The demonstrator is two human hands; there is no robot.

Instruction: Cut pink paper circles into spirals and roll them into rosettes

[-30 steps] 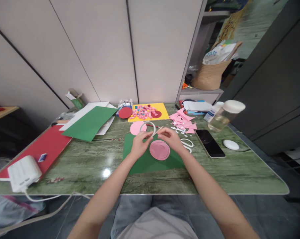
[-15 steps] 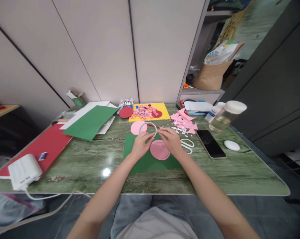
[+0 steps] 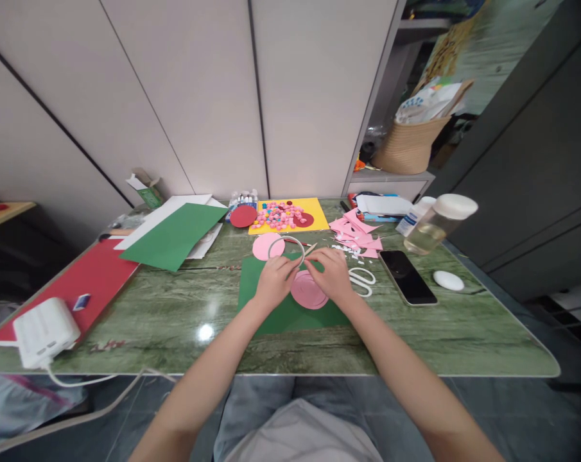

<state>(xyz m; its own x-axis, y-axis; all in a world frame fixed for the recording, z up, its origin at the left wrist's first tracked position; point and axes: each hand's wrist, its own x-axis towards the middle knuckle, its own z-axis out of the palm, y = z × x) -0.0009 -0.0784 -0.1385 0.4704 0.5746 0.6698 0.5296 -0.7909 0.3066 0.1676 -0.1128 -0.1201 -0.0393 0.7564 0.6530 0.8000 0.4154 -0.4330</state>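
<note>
A thin white ring that looks like a narrow roll of tape (image 3: 296, 240) stands tilted in my left hand (image 3: 275, 280), whose fingers are closed on its near right side. Close beside it, my right hand (image 3: 329, 272) pinches at the roll's edge, on what looks like the tape's end. A pale pointed strip (image 3: 311, 249) sticks up beyond the right fingertips. Below both hands, a pink paper disc (image 3: 309, 291) with curved lines lies on a green sheet (image 3: 290, 319). Another pink disc (image 3: 266, 246) is partly seen behind the roll. White-handled scissors (image 3: 363, 282) lie right of my right hand.
Pink paper scraps (image 3: 355, 232), a phone (image 3: 408, 277) and a liquid-filled bottle (image 3: 434, 224) are at right. Pink pompoms (image 3: 278, 216) cover a yellow sheet (image 3: 316, 208) at the back. Green card (image 3: 174, 237), red card (image 3: 102, 276) and a white power bank (image 3: 47, 332) lie left.
My right hand's fingers have tilted and curled more at the roll's edge, and the pale strip now points more upward. My left hand keeps its hold on the roll.
</note>
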